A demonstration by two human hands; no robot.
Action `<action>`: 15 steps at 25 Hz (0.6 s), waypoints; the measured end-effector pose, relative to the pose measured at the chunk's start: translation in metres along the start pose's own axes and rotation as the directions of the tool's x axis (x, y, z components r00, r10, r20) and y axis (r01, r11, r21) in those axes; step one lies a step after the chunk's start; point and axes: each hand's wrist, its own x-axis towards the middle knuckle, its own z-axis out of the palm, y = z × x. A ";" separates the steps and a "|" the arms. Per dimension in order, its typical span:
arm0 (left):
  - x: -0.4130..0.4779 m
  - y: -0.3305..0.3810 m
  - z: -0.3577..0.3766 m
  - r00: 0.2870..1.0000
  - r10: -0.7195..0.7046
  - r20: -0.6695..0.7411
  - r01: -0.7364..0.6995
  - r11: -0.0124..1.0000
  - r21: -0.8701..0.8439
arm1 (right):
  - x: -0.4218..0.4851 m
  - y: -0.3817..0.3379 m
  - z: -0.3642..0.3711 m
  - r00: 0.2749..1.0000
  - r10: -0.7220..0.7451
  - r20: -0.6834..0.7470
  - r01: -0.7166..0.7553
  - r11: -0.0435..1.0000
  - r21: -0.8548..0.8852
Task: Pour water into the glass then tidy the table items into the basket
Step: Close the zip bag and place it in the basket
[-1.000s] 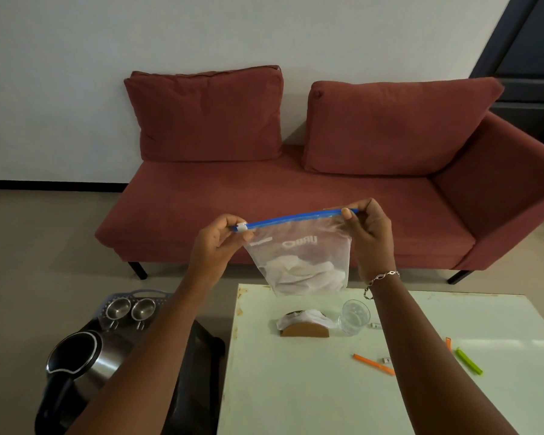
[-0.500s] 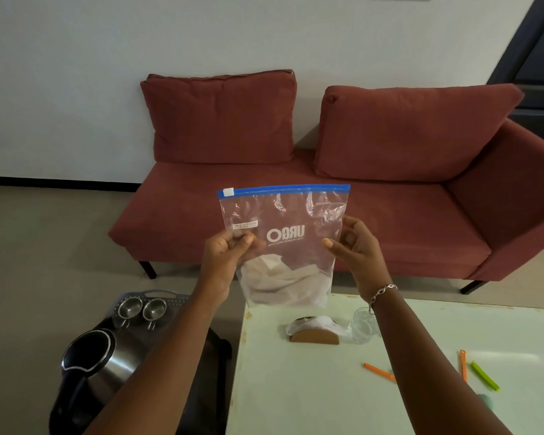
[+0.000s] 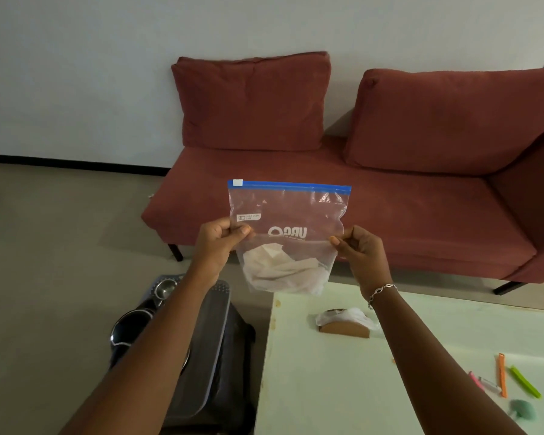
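**Item:** zip bag (image 3: 288,240), clear, blue closure strip on top, pale crumpled contents settled at the bottom. It is held upright in the air beyond the far-left corner of the table (image 3: 327,387).

**Left hand** (image 3: 215,243): pinched on the bag's edge at 9 o'clock.

**Right hand** (image 3: 363,249): pinched on the edge at 3 o'clock.

**Change:** a second ago both hands were held at the strip. Both grips have since been lowered to mid-height.

**Judgement:** the bag is taken as sealed and ready for the basket (image 3: 215,334), at 7 o'clock from the bag.

**Still to be tidied:** napkin holder (image 3: 343,328) and orange clip (image 3: 501,375), at 5 o'clock.

**Glass:** not seen.
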 end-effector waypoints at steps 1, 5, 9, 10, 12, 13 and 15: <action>0.003 -0.001 -0.012 0.999 -0.027 0.022 0.026 0.998 0.050 | 0.001 0.002 0.010 1.000 0.005 0.012 -0.005 1.000 -0.026; 0.010 -0.017 -0.066 0.986 -0.134 0.095 0.121 0.983 0.135 | 0.005 0.018 0.061 0.997 0.047 0.068 -0.042 0.996 -0.073; 0.016 -0.046 -0.123 0.965 -0.251 0.073 0.244 0.965 0.092 | 0.006 0.041 0.123 0.976 0.137 0.171 -0.133 0.991 -0.031; 0.018 -0.053 -0.135 0.959 -0.275 0.064 0.269 0.959 0.086 | 0.007 0.046 0.137 0.970 0.146 0.193 -0.142 0.989 -0.035; 0.022 -0.069 -0.161 0.948 -0.316 0.035 0.312 0.946 0.082 | 0.009 0.059 0.169 0.958 0.166 0.233 -0.161 0.986 -0.041; 0.025 -0.078 -0.173 0.942 -0.334 0.025 0.331 0.940 0.083 | 0.010 0.066 0.185 0.952 0.181 0.246 -0.176 0.984 -0.043; 0.030 -0.097 -0.196 0.931 -0.365 0.018 0.362 0.929 0.081 | 0.010 0.080 0.213 0.941 0.207 0.267 -0.200 0.978 -0.055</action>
